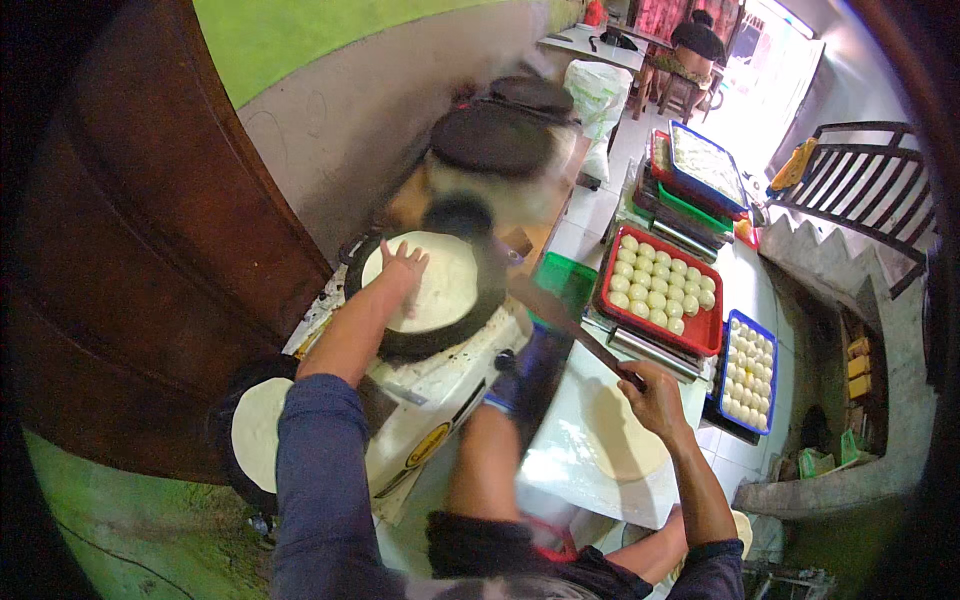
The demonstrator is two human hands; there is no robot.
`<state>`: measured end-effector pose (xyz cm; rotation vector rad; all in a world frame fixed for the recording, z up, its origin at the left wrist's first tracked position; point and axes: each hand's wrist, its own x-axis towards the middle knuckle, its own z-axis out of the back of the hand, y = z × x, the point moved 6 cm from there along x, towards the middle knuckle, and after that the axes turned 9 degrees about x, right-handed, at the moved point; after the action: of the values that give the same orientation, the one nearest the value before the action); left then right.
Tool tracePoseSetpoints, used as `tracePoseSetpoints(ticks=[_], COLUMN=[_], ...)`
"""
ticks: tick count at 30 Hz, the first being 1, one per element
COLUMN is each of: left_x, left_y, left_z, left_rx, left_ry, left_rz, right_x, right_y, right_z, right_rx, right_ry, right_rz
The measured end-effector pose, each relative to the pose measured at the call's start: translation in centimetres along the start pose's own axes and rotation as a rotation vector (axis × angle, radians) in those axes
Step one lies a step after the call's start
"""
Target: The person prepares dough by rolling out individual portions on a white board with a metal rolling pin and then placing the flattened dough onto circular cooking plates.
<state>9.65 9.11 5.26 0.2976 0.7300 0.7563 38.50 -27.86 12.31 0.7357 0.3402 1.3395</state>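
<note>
My left hand [405, 266] has its fingers spread on a thin round of pale dough [442, 289], which lies on a dark round griddle [491, 307] over a white gas stove [442, 397]. In my right hand [654, 397] is the handle of a long wooden spatula [574, 326], its broad end reaching toward the griddle's right side. Below that hand, another flat dough round [626, 442] lies on a shiny white work surface [555, 457]. A further round [259, 433] rests on a second dark pan at the lower left.
A red tray [709, 330] of dough balls stands on the right, with a blue tray [766, 420] of smaller-looking ones beyond. More dark griddles [491, 142] stand farther back by the wall. A green basket [566, 281] is beside the stove. A person [694, 52] sits near the bright doorway.
</note>
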Motion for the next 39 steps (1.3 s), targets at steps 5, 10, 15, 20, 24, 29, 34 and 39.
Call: tracePoseSetpoints(ticks=[5,10,15,20,24,29,34,39], left_x=[-1.3,-3.8,-9.9,-17.2,-21.3,-20.7,-16.2,-21.3], left_y=[1.2,2.0,7.5,7.5,4.1,-4.9,-26.7,-49.5], left_z=[0.1,0.8,3.5,5.9,8.0,8.1,13.6,20.1], left_rx=[0.107,-0.111,-0.631,-0.802,-0.941,-1.132,-1.519,-1.433], left_ry=[-0.065,-0.213,-0.701,-1.046,-1.137,-1.092,-0.666,-0.223], left_rz=[-0.052,-0.082,0.193,0.159,0.114,-0.033,-0.552,-0.961], right_x=[2.0,-0.9,4.1,15.2,15.6,3.9,-18.8,-40.4], right_y=[3.6,7.1,8.7,10.1,9.7,4.7,-3.4,-5.5], right_z=[-1.4,-3.1,-12.7,-22.8,-20.7,-10.3,6.3,14.8], right_rx=[-0.068,-0.013,-0.009,0.055,0.112,0.293,0.173,-0.160], right_ry=[0.106,0.153,0.174,0.123,0.076,-0.055,-0.413,-0.669], right_rz=[0.032,0.022,0.060,0.180,0.261,0.069,-0.163,-0.567])
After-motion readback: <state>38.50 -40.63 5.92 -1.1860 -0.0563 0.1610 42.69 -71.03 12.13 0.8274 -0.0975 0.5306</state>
